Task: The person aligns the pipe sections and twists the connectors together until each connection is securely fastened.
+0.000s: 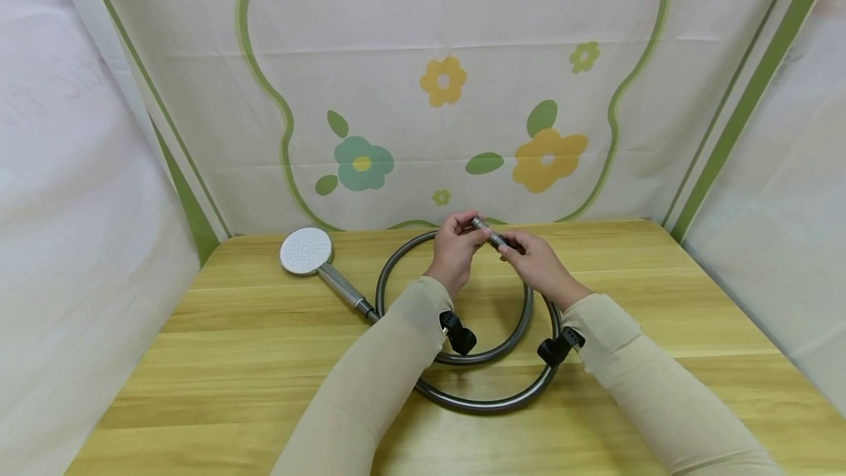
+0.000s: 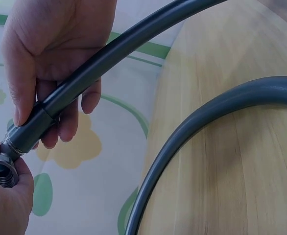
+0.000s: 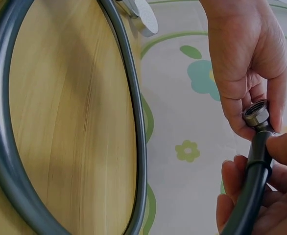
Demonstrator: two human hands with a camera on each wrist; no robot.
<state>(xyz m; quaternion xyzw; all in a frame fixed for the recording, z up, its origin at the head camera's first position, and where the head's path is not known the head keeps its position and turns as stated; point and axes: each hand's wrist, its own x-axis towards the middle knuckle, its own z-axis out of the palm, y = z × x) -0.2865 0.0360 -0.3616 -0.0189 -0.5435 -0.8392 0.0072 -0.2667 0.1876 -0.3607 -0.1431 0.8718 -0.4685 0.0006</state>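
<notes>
Flower-printed cloth (image 1: 443,81) hangs behind the wood-grained counter (image 1: 218,380), where a dark hose (image 1: 485,408) lies in loops, its free end raised near the back edge. Those loops could well tug or twist that end out of the fingers if the slack springs back. At the other end, the shower head (image 1: 306,250) lies spray face up. Right hand (image 1: 538,264) pinches the collar (image 3: 259,152) between thumb and fingers; left hand (image 1: 456,250) pinches the small metal nut (image 3: 256,115) at the tip. Seen from the head, the held end's long axis runs diagonally, nut leading, leftward and toward the cloth.
</notes>
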